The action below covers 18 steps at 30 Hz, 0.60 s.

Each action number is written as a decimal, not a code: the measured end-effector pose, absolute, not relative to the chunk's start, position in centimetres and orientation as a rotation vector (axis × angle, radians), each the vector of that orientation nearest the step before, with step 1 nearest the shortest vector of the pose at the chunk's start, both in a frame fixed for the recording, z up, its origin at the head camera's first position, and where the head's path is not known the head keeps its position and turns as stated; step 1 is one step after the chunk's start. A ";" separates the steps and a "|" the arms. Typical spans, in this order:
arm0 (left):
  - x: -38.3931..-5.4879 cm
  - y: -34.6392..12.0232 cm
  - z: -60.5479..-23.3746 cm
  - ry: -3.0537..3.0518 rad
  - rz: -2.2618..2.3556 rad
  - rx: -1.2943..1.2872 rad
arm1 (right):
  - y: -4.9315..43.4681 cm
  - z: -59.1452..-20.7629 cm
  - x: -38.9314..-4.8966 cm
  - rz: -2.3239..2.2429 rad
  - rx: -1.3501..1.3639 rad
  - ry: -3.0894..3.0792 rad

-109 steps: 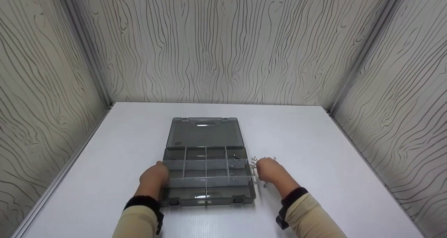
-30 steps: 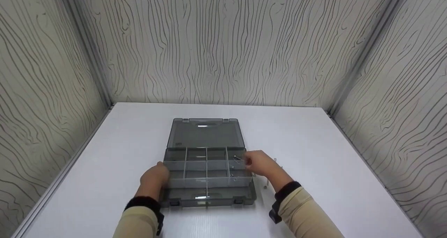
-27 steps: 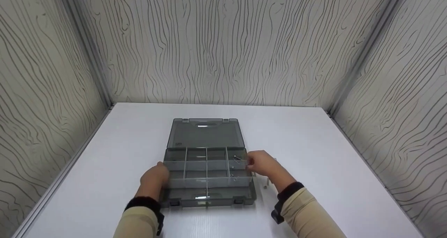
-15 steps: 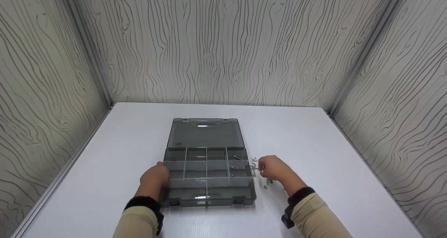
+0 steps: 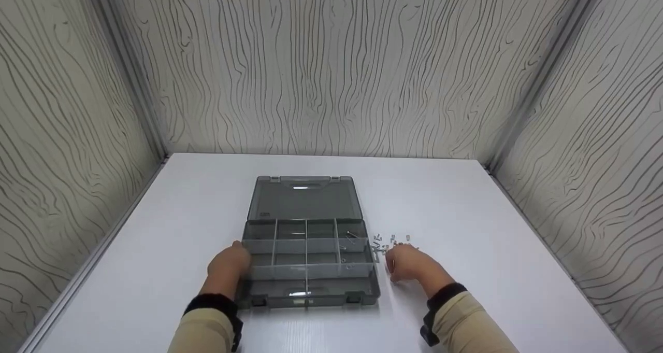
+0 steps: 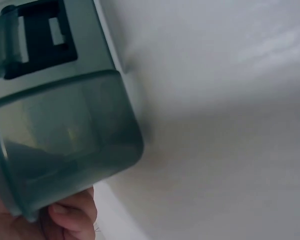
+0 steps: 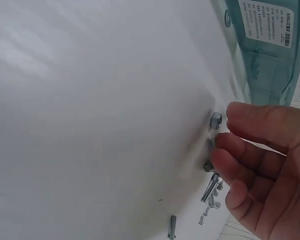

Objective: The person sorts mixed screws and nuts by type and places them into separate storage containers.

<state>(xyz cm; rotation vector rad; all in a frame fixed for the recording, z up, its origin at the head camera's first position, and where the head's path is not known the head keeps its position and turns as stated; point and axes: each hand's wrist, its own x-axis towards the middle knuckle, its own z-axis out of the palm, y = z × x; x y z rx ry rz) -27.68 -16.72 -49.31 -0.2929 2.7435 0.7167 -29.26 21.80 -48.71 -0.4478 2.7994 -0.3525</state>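
A smoky grey compartment box [image 5: 305,291] lies with its lid folded back on the white table. My left hand [image 5: 229,262] grips the box's left side; curled fingers [image 6: 75,215] show against the wall in the left wrist view. To the right of the box, my right hand [image 5: 412,265] hovers low over loose hardware. In the right wrist view its thumb and fingertips stand apart close to a hex nut [image 7: 216,120]. Several bolts [image 7: 210,187] lie beyond the fingers. A few screws [image 5: 351,234] and a nut [image 5: 343,260] are in the box's right-hand compartments.
Small metal pieces [image 5: 377,244] are scattered along the box's right edge. The opened lid [image 5: 304,202] lies flat behind the box. A printed label [image 7: 267,22] shows on the box in the right wrist view. Wood-patterned panels [image 5: 321,68] enclose the table [image 5: 440,197].
My right hand has gone from the box's right compartments back to the loose hardware, then slightly nearer to me. The left hand has stayed on the box.
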 end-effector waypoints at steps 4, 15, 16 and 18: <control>-27.8 -16.8 -49.7 2.790 0.672 -0.256 | 21.7 -49.0 -29.2 -0.358 -0.444 2.802; -27.7 -16.7 -49.4 2.824 0.647 -0.256 | 21.4 -49.5 -29.1 -0.323 -0.390 2.802; -27.7 -16.7 -49.3 2.815 0.643 -0.261 | 21.4 -49.5 -29.1 -0.319 -0.393 2.807; -27.8 -16.6 -49.3 2.793 0.636 -0.280 | 21.3 -49.7 -29.1 -0.309 -0.412 2.824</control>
